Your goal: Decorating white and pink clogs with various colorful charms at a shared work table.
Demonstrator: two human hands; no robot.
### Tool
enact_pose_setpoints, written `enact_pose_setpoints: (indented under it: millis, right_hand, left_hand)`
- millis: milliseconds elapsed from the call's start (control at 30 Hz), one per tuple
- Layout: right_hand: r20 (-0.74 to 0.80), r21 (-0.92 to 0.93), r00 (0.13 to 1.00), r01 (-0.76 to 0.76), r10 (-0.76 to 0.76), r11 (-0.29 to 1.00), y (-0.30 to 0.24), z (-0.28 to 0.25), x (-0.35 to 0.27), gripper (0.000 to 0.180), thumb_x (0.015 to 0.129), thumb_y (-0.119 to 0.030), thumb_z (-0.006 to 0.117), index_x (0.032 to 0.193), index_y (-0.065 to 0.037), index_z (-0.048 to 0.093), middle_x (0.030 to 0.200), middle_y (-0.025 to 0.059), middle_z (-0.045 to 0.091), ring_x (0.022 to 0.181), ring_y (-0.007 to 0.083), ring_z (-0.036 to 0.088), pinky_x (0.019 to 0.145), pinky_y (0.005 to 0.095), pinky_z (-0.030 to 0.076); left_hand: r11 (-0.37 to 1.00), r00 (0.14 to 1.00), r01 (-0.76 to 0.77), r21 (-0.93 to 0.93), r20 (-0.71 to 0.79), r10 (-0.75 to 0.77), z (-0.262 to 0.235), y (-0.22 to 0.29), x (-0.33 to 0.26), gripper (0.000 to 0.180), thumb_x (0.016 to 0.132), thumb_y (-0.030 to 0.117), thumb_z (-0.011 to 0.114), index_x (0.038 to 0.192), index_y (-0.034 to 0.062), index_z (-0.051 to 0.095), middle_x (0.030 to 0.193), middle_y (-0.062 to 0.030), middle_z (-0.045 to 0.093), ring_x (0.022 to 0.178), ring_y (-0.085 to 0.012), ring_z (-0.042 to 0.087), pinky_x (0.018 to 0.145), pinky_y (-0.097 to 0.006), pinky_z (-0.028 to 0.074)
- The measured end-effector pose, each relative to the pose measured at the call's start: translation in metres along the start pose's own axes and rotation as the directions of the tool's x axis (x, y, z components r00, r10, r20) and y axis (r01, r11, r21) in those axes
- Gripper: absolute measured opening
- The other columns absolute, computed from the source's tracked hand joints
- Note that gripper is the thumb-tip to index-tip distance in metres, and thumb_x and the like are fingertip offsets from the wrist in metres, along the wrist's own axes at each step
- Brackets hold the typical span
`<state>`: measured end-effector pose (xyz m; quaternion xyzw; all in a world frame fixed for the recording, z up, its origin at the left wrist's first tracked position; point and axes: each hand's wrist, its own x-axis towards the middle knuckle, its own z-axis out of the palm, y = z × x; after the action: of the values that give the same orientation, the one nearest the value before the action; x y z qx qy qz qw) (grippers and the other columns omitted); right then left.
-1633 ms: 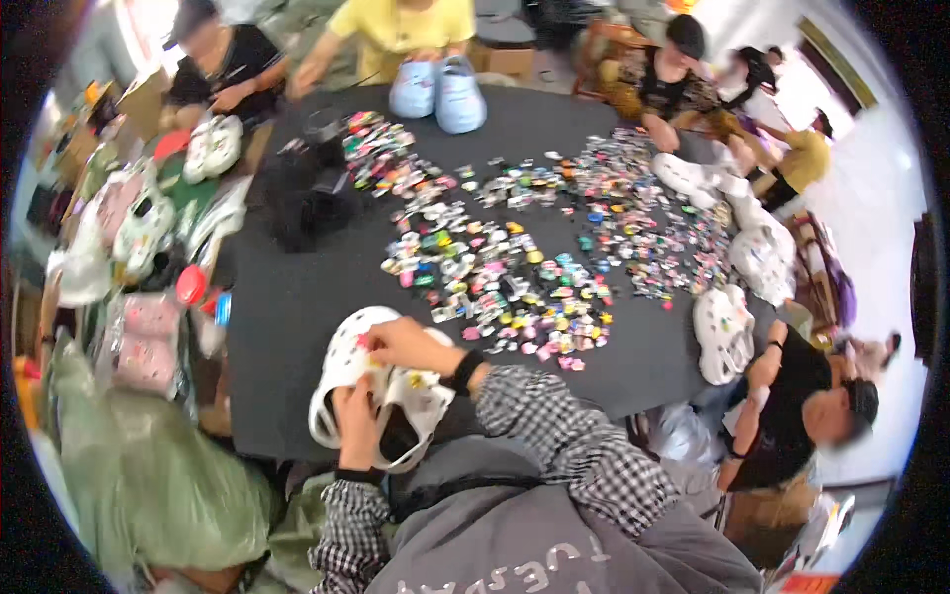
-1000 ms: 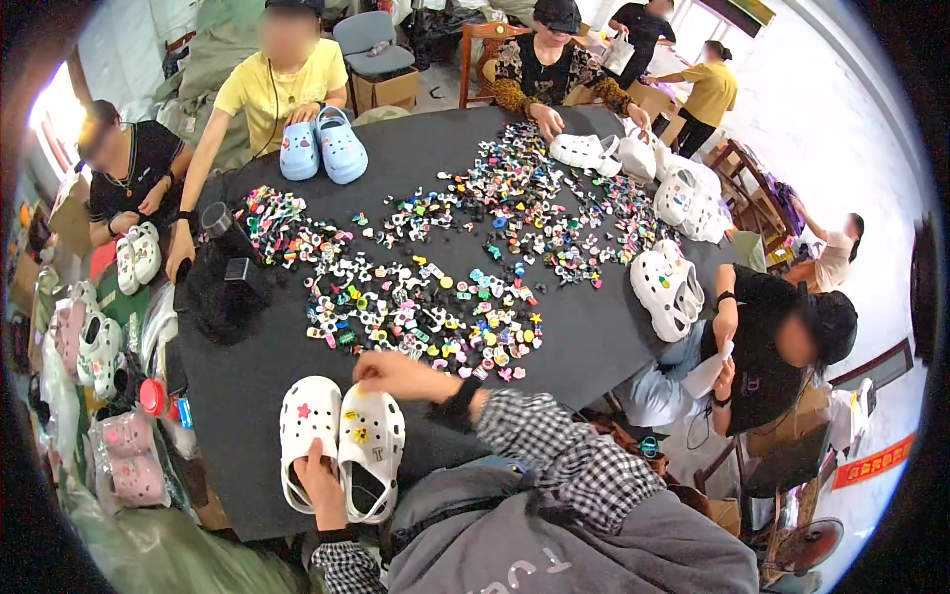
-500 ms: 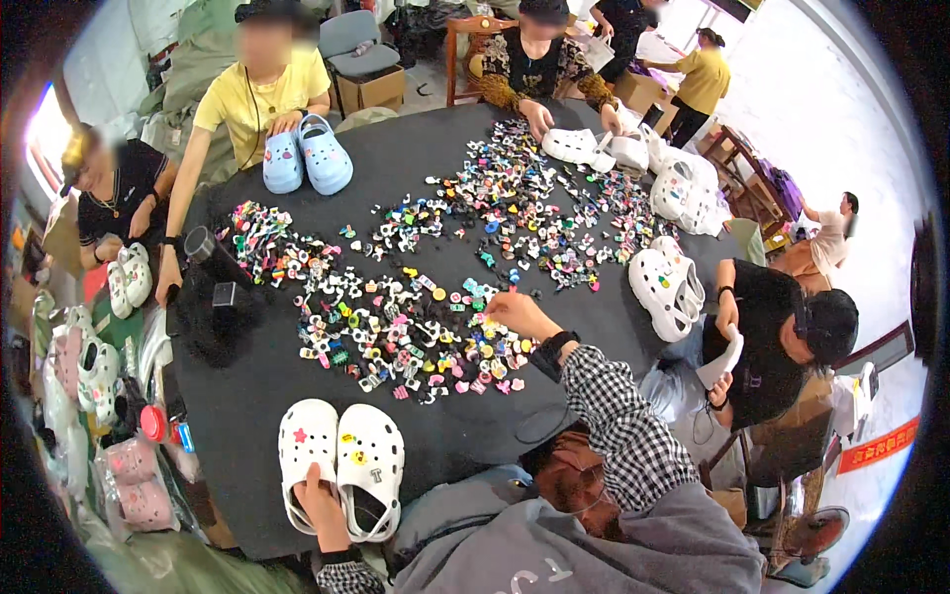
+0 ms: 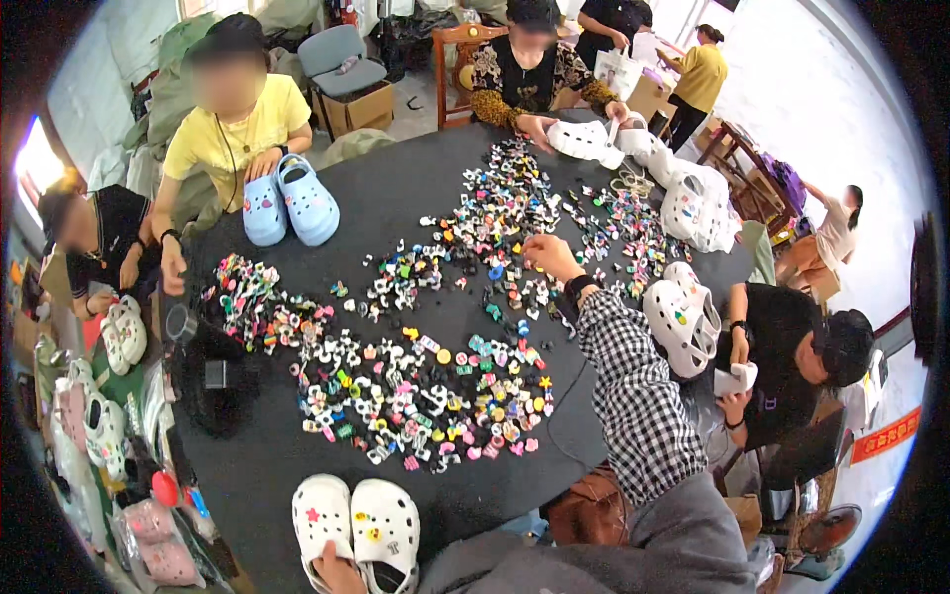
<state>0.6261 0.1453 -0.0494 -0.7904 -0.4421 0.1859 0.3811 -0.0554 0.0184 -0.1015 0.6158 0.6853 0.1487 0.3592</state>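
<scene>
A pair of white clogs lies at the near edge of the table. The left clog [image 4: 322, 515] carries a pink star charm, and the right clog [image 4: 384, 530] carries several small charms. My left hand [image 4: 338, 572] grips the left clog at its foot opening; part of the hand is cut off by the lower edge. Stretched forward over the table, my right hand [image 4: 554, 255] has its fingertips drawn together above a heap of small colourful shoe charms [image 4: 505, 203]. Whatever is between those fingertips is too small to make out. A nearer heap of charms [image 4: 426, 396] spreads between my hands.
Blue clogs [image 4: 309, 203] stand before a person in yellow. White clogs [image 4: 683, 317] lie at the right, near a person in black handling a white clog. Another person holds a white clog [image 4: 584, 142] across the table. A black device [image 4: 213, 371] stands at the left.
My right hand has moved farther across the table, from the near heap to the far one. The view has shifted, so the white clogs appear lower. My left hand stays at the left clog.
</scene>
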Motion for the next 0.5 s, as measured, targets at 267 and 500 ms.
enact_pose_setpoints:
  millis: [267,500]
  right_hand:
    - [-0.244,-0.25,0.97,-0.045,-0.018,0.967,0.052,0.051,0.071,0.018,0.08,-0.019,0.056,0.087,-0.007,0.068,0.083,0.0175,0.065,0.08,0.0345,0.062,0.071,0.0431,0.049]
    - [-0.335,-0.39,0.942,-0.137,-0.002,0.911,0.065,0.083,0.102,0.014,0.071,-0.01,0.058,0.082,-0.002,0.06,0.079,0.0208,0.06,0.077,0.039,0.059,0.068,0.046,0.048]
  left_hand:
    - [0.673,0.808,-0.448,0.588,-0.057,0.587,-0.006,0.021,0.0,0.025,0.084,0.001,0.05,0.108,0.0047,0.055,0.079,-0.0138,0.05,0.07,-0.0314,0.044,0.074,-0.045,0.04]
    - [0.719,0.929,-0.196,0.667,-0.109,0.355,0.008,-0.086,-0.009,0.034,0.088,0.033,0.053,0.107,0.0051,0.058,0.096,-0.0124,0.058,0.094,-0.0293,0.051,0.089,-0.045,0.039]
